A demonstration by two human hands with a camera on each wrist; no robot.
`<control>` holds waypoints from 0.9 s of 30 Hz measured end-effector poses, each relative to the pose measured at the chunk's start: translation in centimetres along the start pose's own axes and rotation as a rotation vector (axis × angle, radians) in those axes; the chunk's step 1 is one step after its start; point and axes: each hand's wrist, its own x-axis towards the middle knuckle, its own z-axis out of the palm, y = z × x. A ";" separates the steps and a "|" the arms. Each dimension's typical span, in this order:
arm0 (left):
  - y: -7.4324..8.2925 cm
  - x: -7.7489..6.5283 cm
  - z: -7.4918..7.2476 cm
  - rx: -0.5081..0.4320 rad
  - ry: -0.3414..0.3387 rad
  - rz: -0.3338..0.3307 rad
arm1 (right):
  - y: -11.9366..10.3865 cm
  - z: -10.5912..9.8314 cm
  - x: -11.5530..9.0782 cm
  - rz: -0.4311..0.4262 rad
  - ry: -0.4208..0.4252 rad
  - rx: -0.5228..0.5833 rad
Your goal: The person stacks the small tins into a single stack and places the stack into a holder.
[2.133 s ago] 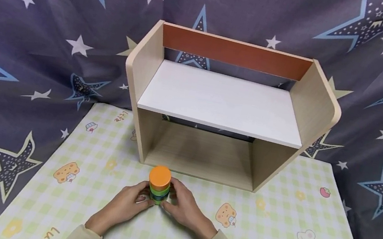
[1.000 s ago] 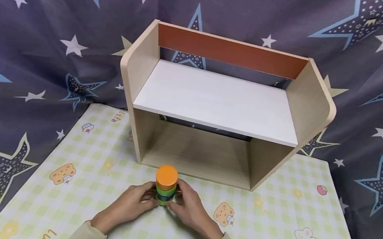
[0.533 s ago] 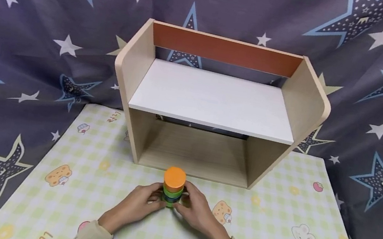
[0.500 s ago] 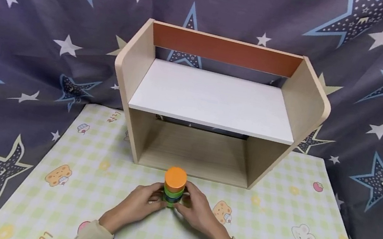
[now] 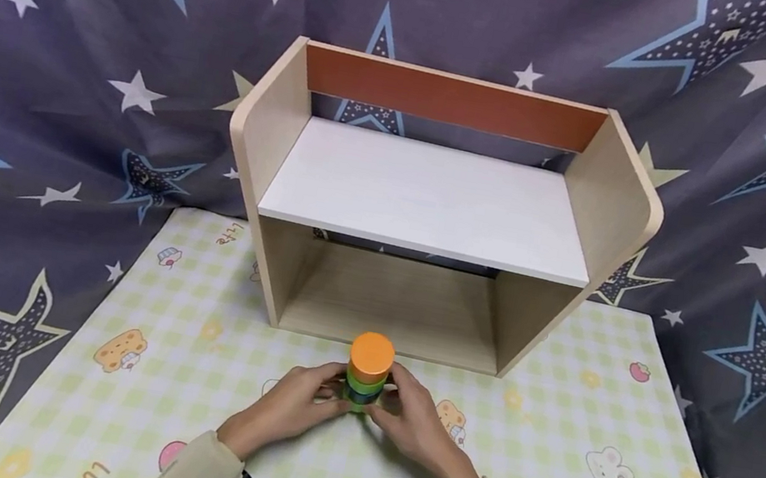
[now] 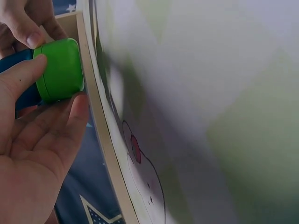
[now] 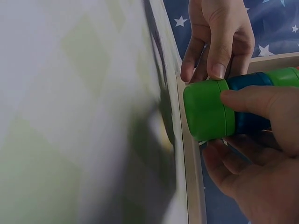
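In the head view an upright stack of round pieces (image 5: pixel 370 360) stands before the shelf, orange on top with green and dark blue bands below. My left hand (image 5: pixel 294 406) grips its lower part from the left, and my right hand (image 5: pixel 420 427) from the right. In the left wrist view the green bottom piece (image 6: pixel 60 70) sits next to a blue piece (image 6: pixel 25 70), with my left thumb (image 6: pixel 28 74) on the green one. The right wrist view shows my right thumb (image 7: pixel 245 99) along the seam between green and blue. The stack's underside is close over the tablecloth.
A two-tier wooden shelf (image 5: pixel 581 285) with a white board (image 5: pixel 427 200) and a brown back strip (image 5: pixel 452 98) stands just behind the stack. The green-checked tablecloth (image 5: pixel 527 466) spreads around it. A dark star-patterned curtain (image 5: pixel 156 49) hangs behind.
Both hands have shifted to the right along the shelf's front with the stack between them. The grip looks the same. The head view has also turned a little to the right.
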 end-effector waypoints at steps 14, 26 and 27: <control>0.9 1.5 1.3 0.043 -0.023 0.030 | 0.8 -1.3 -1.1 0.025 0.040 0.003; 1.7 2.6 1.3 0.059 -0.025 0.030 | 0.9 -2.5 -1.0 0.004 0.077 -0.023; 1.8 2.7 1.2 0.063 -0.024 0.030 | 0.9 -2.5 -0.9 -0.002 0.077 -0.020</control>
